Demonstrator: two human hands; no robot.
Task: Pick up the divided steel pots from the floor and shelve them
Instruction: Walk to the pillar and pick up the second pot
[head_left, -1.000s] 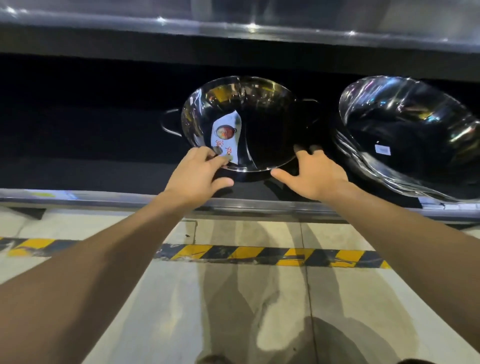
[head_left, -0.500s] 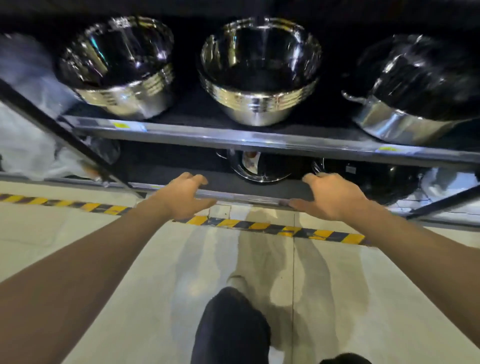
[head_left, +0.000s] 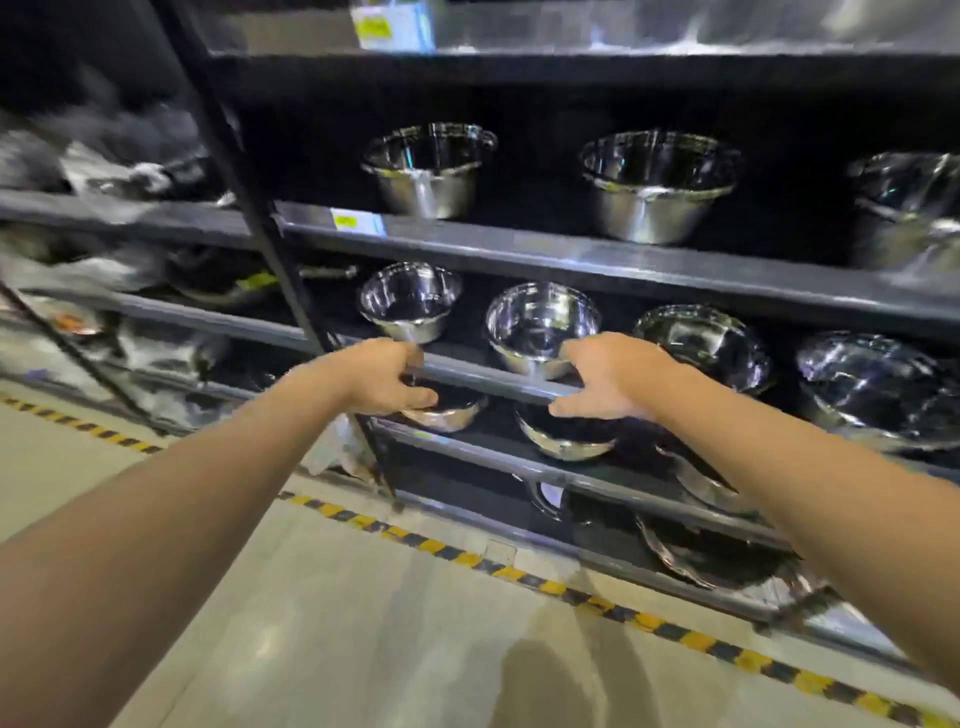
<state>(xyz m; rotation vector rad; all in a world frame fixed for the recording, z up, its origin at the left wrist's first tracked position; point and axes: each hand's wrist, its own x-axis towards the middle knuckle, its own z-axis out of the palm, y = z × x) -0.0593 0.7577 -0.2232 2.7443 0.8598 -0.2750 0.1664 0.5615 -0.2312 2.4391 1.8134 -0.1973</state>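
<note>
The divided steel pot (head_left: 549, 500) leans on the lowest shelf, only its rim and white label showing under the shelf edge above it. My left hand (head_left: 384, 379) and my right hand (head_left: 615, 379) hang in the air well above it, in front of the second and third shelves. Both hands hold nothing and their fingers are loosely curled and apart. No pot shows on the floor.
A dark metal rack (head_left: 597, 265) holds steel bowls (head_left: 540, 325) and deep pots (head_left: 657, 182) on several shelves. Wide steel pans (head_left: 701, 556) lean on the lowest shelf. Yellow-black tape (head_left: 524, 577) runs along the pale floor. A slanted rack post (head_left: 244, 197) stands at left.
The view has risen from the lowest shelf to take in the whole rack. Both hands have let go of the divided pot, left the shelf edge and lifted higher.
</note>
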